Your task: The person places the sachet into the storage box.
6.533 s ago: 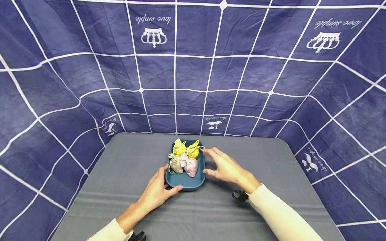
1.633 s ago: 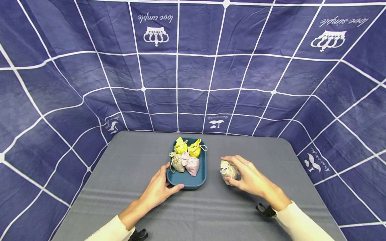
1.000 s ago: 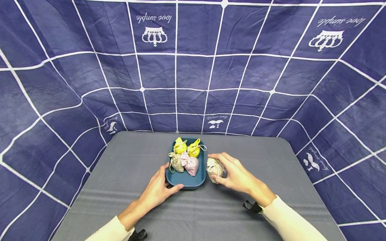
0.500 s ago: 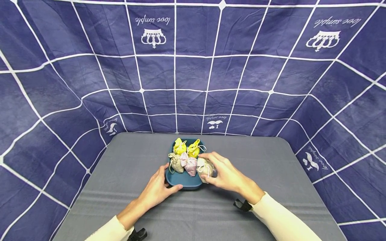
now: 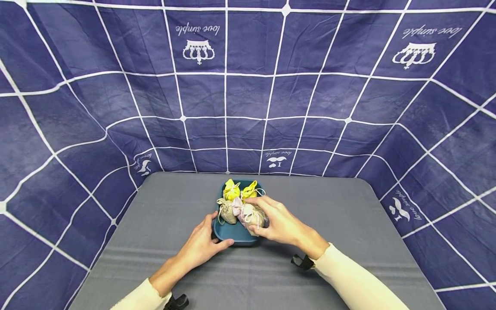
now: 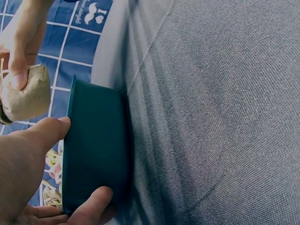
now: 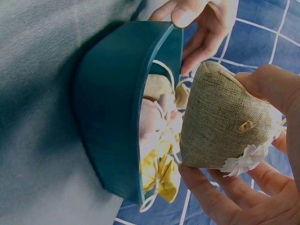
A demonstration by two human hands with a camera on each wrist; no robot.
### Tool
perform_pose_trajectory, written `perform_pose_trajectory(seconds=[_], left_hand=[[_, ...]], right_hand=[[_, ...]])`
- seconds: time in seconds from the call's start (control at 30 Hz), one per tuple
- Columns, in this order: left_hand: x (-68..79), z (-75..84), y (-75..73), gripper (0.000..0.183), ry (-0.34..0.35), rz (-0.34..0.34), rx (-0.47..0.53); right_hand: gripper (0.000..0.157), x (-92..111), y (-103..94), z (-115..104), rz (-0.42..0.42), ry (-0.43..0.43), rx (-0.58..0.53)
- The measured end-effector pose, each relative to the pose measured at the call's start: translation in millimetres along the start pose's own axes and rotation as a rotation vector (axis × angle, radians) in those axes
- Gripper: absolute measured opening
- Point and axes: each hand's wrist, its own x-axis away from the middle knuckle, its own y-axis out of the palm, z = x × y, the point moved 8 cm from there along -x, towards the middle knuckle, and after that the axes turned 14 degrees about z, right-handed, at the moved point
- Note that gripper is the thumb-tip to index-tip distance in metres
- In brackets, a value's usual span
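My right hand (image 5: 280,224) pinches a beige drawstring pouch (image 5: 254,218) between thumb and fingers and holds it above the right side of a teal bin (image 5: 235,234). In the right wrist view the pouch (image 7: 215,117) shows coarse burlap and a white flower trim. My left hand (image 5: 199,243) grips the bin's near left corner, its thumb on the rim in the left wrist view. Inside the bin lie two yellow pouches (image 5: 231,190), a beige pouch (image 5: 227,213) and a pink pouch (image 5: 237,206), which the held pouch partly covers in the head view.
The bin stands on a table with a grey cloth (image 5: 329,202). A blue curtain with white grid lines (image 5: 248,94) encloses the back and both sides. Black straps (image 5: 302,261) sit at the wrists.
My right hand first reached empty beside the bin, then appeared at the right holding the beige pouch, and has carried it left over the bin. My left hand keeps its place.
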Motion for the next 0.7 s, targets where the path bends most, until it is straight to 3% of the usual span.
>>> perform_pose_trajectory(seconds=[0.3,0.7], left_hand=[[0.5,2.0,0.0,0.104,0.001,0.001,0.006],[-0.1,0.3,0.9,0.106,-0.009,-0.007,0.008]], right_hand=[[0.073,-13.8,13.1,-12.0,-0.019,-0.057,0.001],[0.073,-30.6,36.0,-18.5,-0.067,-0.069,-0.027]])
